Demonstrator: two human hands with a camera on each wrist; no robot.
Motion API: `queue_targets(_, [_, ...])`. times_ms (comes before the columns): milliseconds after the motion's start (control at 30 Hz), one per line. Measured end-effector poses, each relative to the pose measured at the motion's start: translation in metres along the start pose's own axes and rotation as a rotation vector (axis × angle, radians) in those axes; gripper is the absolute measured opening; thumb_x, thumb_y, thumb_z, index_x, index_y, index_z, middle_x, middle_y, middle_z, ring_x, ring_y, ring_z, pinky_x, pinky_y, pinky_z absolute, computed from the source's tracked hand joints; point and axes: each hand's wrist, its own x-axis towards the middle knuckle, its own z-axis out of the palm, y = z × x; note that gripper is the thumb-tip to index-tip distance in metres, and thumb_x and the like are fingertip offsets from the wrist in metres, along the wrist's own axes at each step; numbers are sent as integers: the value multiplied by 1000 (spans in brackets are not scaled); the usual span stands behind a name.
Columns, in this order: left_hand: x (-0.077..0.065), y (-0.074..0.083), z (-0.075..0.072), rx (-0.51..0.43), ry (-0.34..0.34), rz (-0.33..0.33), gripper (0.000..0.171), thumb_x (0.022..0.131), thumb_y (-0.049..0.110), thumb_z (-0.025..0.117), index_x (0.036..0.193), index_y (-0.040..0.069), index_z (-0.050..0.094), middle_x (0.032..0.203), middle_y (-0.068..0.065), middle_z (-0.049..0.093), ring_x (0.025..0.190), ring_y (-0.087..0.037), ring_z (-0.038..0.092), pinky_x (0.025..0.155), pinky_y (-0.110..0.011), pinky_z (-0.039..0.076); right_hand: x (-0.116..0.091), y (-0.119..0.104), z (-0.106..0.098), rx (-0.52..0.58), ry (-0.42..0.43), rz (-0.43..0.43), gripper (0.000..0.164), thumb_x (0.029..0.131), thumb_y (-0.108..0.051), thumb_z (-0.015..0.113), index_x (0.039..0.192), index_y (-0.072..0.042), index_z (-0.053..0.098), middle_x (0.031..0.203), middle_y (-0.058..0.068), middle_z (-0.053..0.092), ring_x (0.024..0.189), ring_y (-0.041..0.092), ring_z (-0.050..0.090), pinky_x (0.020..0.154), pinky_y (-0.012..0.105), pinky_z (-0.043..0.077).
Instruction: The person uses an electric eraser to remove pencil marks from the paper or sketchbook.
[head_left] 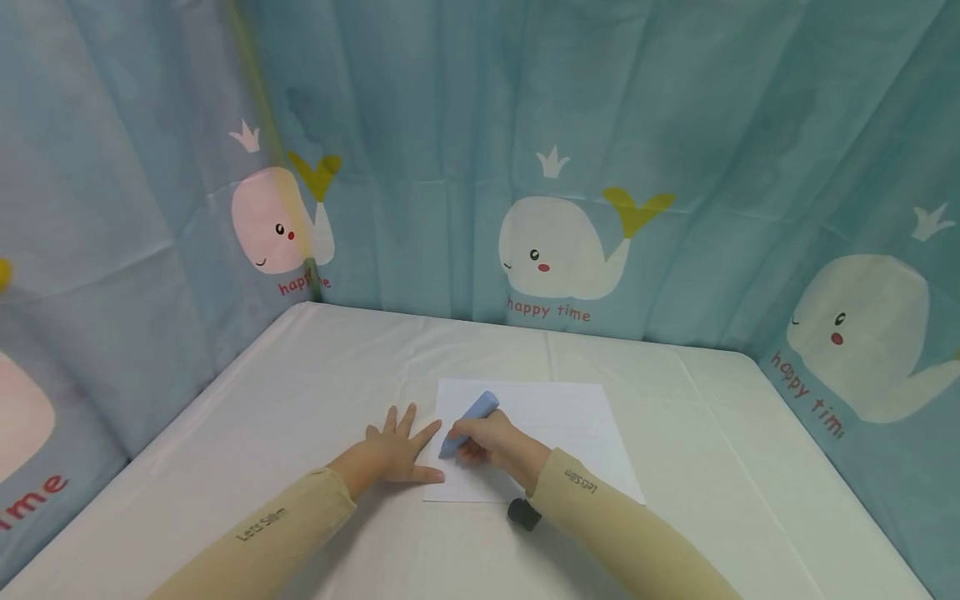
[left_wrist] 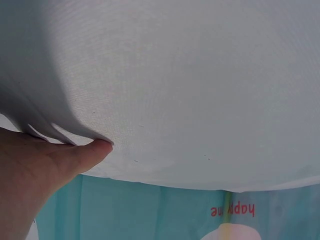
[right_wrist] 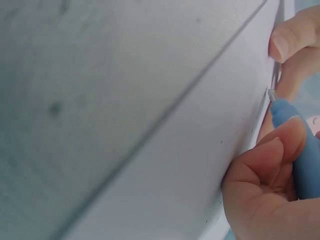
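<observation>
A sheet of white paper [head_left: 558,421] lies flat on the white-covered table. My right hand [head_left: 491,437] rests on its left part and grips a thick light-blue marker [head_left: 482,406], slanted with its tip down at the paper. In the right wrist view thumb and fingers pinch the marker [right_wrist: 305,160] behind its narrow pale tip. My left hand [head_left: 393,452] lies spread at the paper's left edge, its thumb and index finger reaching the sheet and the other fingers on the tablecloth. The left wrist view shows part of that hand [left_wrist: 45,165] on the cloth.
A small black object [head_left: 524,514] lies just below the paper's lower edge, beside the right sleeve [head_left: 600,508]. White cloth covers the table [head_left: 360,350]. A blue-green curtain [head_left: 420,225] with printed whales hangs behind it and along both sides.
</observation>
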Motion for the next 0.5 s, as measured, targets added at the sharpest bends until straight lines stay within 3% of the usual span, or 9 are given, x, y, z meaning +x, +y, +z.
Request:
queue_targets(333, [-1,1,-2,12,9,12,94,85,73,50,155,18,22,157,-29,5,141,-55,4,102,-73,19,-3,2,-10,-7,-7,2,36,79,-7,73,105,7,52,63,7,61,51,12,57,52,21,48])
queue_targets(500, [-2,1,-2,-18,12,18,94,85,70,54,154,14,23,156,-31,6,140,-56,3,101,-74,19,-3,2,-38,100,-21,-13,26,86,-14,69,101,5,59,62,4,59,52,11,55,54,22,45])
